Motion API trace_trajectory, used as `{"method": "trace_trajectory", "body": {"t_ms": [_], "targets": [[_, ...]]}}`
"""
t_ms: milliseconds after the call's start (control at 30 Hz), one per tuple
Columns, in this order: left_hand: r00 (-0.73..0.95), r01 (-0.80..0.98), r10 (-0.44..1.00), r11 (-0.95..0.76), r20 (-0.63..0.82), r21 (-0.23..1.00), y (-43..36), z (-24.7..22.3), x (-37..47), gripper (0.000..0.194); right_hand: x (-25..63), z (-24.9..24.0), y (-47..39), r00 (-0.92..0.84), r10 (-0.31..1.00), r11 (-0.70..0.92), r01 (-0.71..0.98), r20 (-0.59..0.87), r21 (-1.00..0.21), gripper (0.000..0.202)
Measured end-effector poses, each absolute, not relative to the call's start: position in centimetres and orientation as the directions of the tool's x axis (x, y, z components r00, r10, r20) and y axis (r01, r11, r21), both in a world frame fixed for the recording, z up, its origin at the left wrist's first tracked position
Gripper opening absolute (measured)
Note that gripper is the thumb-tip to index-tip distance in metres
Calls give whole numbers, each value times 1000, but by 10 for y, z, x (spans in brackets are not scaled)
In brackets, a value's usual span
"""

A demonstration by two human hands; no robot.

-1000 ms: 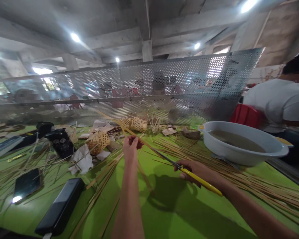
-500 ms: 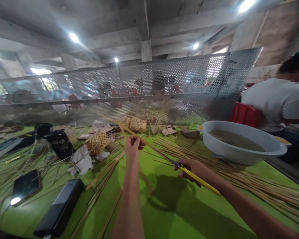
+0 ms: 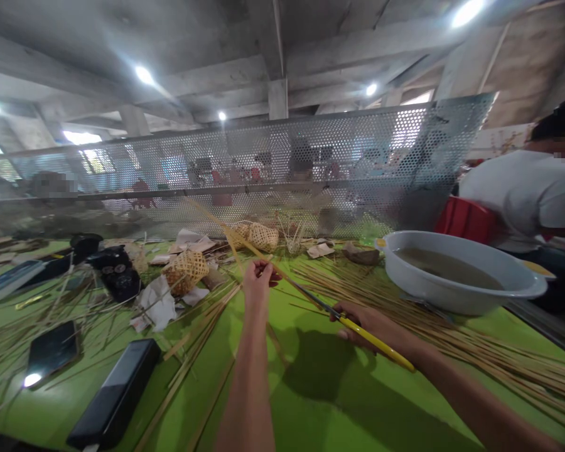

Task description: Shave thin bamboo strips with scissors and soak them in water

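My left hand point(image 3: 260, 276) pinches a long thin bamboo strip point(image 3: 211, 218) that slants up to the left above the green table point(image 3: 306, 402). The strip's lower end runs right, towards the blades of a yellow-handled cutting tool point(image 3: 374, 341). My right hand point(image 3: 365, 323) is wrapped round the tool's handle. Whether the blades touch the strip is hard to tell. Behind my left hand lie woven bamboo pieces point(image 3: 263, 237), and another woven piece point(image 3: 186, 272) sits further left.
A white basin of murky water point(image 3: 466, 297) stands at the right, beside many loose bamboo strips point(image 3: 452, 339). At the left lie a phone point(image 3: 54, 345), a black box point(image 3: 117, 392) and crumpled paper point(image 3: 157, 304). A perforated metal screen point(image 3: 245, 163) runs behind; a person point(image 3: 513, 188) sits at the right.
My left hand, with the strip, appears slightly further right and lower. The strip's lower part now reaches closer along the blades. My right hand keeps its hold on the tool.
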State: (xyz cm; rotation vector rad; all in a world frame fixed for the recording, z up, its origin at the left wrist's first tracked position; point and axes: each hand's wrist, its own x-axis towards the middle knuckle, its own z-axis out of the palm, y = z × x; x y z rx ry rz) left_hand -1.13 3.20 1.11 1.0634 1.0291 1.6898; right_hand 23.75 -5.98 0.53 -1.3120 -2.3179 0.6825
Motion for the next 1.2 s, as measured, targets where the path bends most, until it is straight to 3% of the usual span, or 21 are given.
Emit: {"method": "trace_trajectory", "body": {"t_ms": [233, 533, 800, 967, 1200], "targets": [[-245, -251, 951, -252, 190, 935, 30, 11, -4, 40, 238, -3, -51, -408, 909, 371, 711, 80, -597, 42], [-251, -273, 951, -250, 182, 929, 31, 9, -7, 40, 228, 2, -55, -348, 938, 225, 628, -10, -745, 34], [-244, -260, 954, -236, 173, 936, 32, 5, -10, 35, 230, 0, -56, -412, 906, 374, 679, 94, -631, 50], [-177, -233, 971, -199, 160, 952, 31, 4, -5, 34, 228, 3, -61, -431, 901, 359, 682, 46, -637, 52], [-263, -78, 946, -218, 191, 973, 32, 1, -5, 22, 233, -13, -50, -379, 920, 348, 668, 101, -658, 47]]}}
